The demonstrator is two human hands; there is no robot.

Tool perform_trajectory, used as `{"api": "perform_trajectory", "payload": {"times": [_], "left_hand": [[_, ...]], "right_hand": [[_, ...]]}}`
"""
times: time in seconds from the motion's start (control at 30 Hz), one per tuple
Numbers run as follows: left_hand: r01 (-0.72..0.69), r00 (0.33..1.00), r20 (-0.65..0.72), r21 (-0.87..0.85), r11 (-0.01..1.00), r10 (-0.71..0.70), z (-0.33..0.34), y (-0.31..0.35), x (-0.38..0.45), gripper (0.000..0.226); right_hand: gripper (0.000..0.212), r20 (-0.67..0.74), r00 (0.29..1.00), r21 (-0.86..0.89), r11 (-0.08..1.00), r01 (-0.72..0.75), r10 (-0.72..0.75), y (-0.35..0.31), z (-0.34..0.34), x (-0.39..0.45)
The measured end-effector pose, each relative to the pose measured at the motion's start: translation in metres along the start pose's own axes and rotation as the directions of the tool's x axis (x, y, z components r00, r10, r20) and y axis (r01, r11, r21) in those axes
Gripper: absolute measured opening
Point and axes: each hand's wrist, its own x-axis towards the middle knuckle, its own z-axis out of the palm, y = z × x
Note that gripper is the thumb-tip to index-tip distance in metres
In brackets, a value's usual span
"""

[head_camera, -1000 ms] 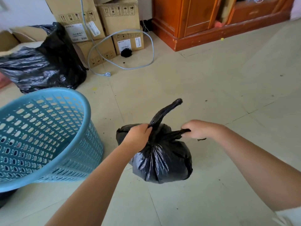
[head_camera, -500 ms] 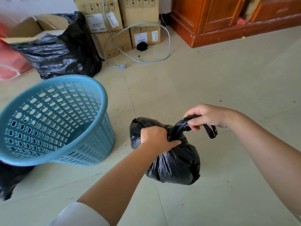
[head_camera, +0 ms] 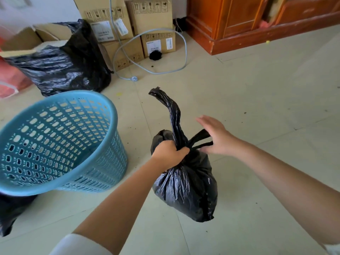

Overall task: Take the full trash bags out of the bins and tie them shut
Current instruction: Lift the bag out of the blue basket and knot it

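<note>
A small full black trash bag (head_camera: pixel 185 184) hangs above the tiled floor at the centre. My left hand (head_camera: pixel 168 153) grips its gathered neck at the knot. One twisted tail of the bag (head_camera: pixel 171 111) sticks up and back; a shorter tail points right. My right hand (head_camera: pixel 215 136) hovers just right of the knot, fingers spread and straight, its lower fingers touching the short tail. A light blue perforated bin (head_camera: pixel 60 144) leans at the left, no bag visible inside it.
A large black bag (head_camera: pixel 62 67) lies at the back left beside cardboard boxes (head_camera: pixel 150 17) and a looped grey cable (head_camera: pixel 165 70). A wooden cabinet (head_camera: pixel 239 21) stands at the back right. Another black bag (head_camera: pixel 9 212) shows at the lower left edge.
My right hand has let go of the bag's tail and spread its fingers. One tail now stands upright. The left hand still grips the neck, and the bag hangs a little higher.
</note>
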Motion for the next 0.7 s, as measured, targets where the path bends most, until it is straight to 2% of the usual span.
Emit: {"api": "perform_trajectory", "payload": {"times": [0.03, 0.1, 0.17, 0.27, 0.37, 0.43, 0.5, 0.53, 0.6, 0.63, 0.7], "left_hand": [[-0.013, 1.0, -0.014, -0.006, 1.0, 0.013, 0.001, 0.002, -0.001, 0.035], [-0.01, 0.998, -0.055, -0.014, 1.0, 0.009, 0.002, 0.005, -0.002, 0.041], [0.053, 0.996, -0.066, -0.102, 0.993, -0.06, 0.0, 0.005, 0.0, 0.041], [0.167, 0.986, 0.028, -0.31, 0.936, -0.166, -0.003, 0.0, 0.002, 0.035], [0.186, 0.981, 0.133, -0.452, 0.872, -0.14, -0.01, -0.003, 0.003, 0.029], [0.161, 0.98, 0.189, -0.578, 0.8, -0.061, -0.015, -0.004, 0.002, 0.028], [0.175, 0.969, 0.247, -0.705, 0.687, 0.007, -0.019, -0.006, 0.001, 0.029], [0.207, 0.96, 0.281, -0.751, 0.627, 0.02, -0.022, -0.008, 0.001, 0.029], [0.304, 0.929, 0.37, -0.776, 0.552, 0.009, -0.028, -0.013, -0.001, 0.025], [0.349, 0.908, 0.419, -0.757, 0.553, -0.001, -0.029, -0.016, -0.003, 0.023], [0.385, 0.88, 0.474, -0.7, 0.601, -0.011, -0.028, -0.017, -0.007, 0.022]], "right_hand": [[0.072, -0.026, 0.999, -0.023, 1.0, 0.021, -0.021, -0.004, 0.002, 0.004], [0.041, 0.003, 1.0, -0.063, 0.998, 0.005, -0.005, -0.013, 0.0, 0.008], [0.029, 0.061, 0.998, -0.105, 0.994, -0.019, 0.026, -0.017, -0.002, 0.005], [0.031, 0.039, 0.995, -0.016, 0.996, -0.092, 0.093, -0.019, -0.007, 0.003], [0.029, 0.02, 0.985, 0.134, 0.976, -0.172, 0.171, -0.022, -0.023, 0.008], [0.026, 0.089, 0.982, 0.036, 0.985, -0.171, 0.168, -0.025, -0.037, 0.008], [0.034, 0.192, 0.966, -0.191, 0.972, -0.135, 0.172, -0.029, -0.044, 0.005], [0.038, 0.234, 0.956, -0.288, 0.952, -0.108, 0.18, -0.031, -0.043, 0.003], [0.03, 0.324, 0.928, -0.371, 0.927, -0.053, 0.183, -0.037, -0.038, 0.0], [0.024, 0.374, 0.908, -0.343, 0.938, -0.053, 0.188, -0.041, -0.037, -0.002], [0.023, 0.423, 0.888, -0.083, 0.984, -0.161, 0.181, -0.048, -0.039, -0.003]]}}
